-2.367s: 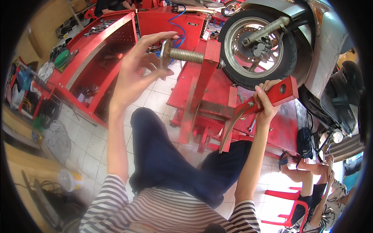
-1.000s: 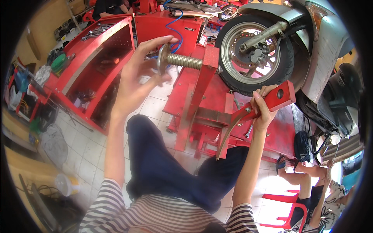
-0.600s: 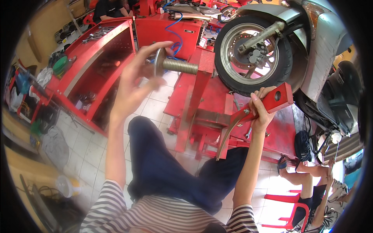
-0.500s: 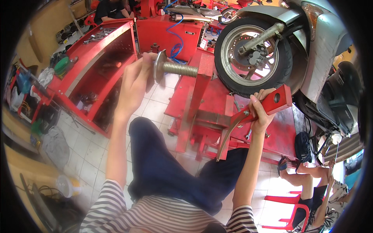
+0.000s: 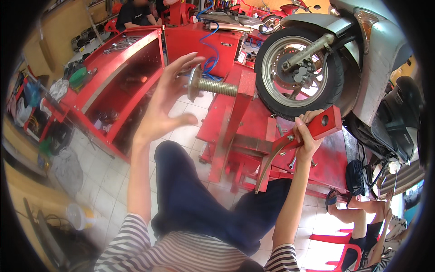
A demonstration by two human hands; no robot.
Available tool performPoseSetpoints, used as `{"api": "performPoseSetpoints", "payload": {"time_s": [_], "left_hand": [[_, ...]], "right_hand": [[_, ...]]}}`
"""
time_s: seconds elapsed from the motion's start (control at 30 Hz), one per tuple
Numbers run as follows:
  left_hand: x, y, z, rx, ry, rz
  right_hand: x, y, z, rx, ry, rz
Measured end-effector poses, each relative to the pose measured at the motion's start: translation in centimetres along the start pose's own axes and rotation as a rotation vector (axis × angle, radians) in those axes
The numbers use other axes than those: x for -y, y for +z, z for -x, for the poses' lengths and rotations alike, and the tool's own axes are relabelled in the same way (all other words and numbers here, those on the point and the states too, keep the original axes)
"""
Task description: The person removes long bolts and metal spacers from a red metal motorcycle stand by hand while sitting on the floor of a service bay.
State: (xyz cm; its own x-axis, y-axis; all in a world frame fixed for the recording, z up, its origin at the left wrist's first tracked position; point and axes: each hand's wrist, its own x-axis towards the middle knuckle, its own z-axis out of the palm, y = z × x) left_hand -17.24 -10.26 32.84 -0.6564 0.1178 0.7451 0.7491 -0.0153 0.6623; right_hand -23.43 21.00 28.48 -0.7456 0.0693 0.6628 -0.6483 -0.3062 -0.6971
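Note:
A threaded clamp screw (image 5: 218, 87) with a round metal handwheel (image 5: 195, 83) juts leftward from the left post of a red steel wheel clamp (image 5: 232, 119). My left hand (image 5: 165, 97) is beside the handwheel, fingers spread and thumb apart, the fingertips just behind or near its rim. Whether they touch it I cannot tell. My right hand (image 5: 309, 132) is wrapped round the clamp's right upright (image 5: 327, 122), below the end with a hole. Just beyond the clamp stands the scooter's front wheel (image 5: 299, 72), with a brake disc and caliper.
The clamp sits on a red lift platform (image 5: 294, 164) with wrenches lying on it. At left is a red tool cart (image 5: 113, 68) carrying spanners on top. A blue air hose (image 5: 210, 50) hangs behind. A person sits by a red plastic chair (image 5: 346, 254) at lower right.
My left hand has opened from its hold on the handwheel, fingers and thumb now spread. My right hand keeps its grip on the upright. The whole view has shifted slightly.

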Motion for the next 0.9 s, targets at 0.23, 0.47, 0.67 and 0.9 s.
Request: {"api": "performPoseSetpoints", "payload": {"time_s": [0.23,0.47,0.67,0.9], "left_hand": [[0.1,-0.2,-1.0,0.044,0.038,-0.145],[-0.7,0.4,-1.4,0.018,-0.096,-0.043],[-0.6,-1.2,-1.2,0.137,-0.159,0.019],[-0.3,0.6,-1.1,-0.019,0.082,-0.165]], "right_hand": [[0.1,-0.5,-0.2,0.03,-0.009,-0.008],[0.0,-0.6,-0.1,0.039,-0.007,-0.014],[0.1,-0.7,0.0,0.024,0.005,-0.02],[0.1,-0.2,0.1,0.021,0.003,-0.027]]}}
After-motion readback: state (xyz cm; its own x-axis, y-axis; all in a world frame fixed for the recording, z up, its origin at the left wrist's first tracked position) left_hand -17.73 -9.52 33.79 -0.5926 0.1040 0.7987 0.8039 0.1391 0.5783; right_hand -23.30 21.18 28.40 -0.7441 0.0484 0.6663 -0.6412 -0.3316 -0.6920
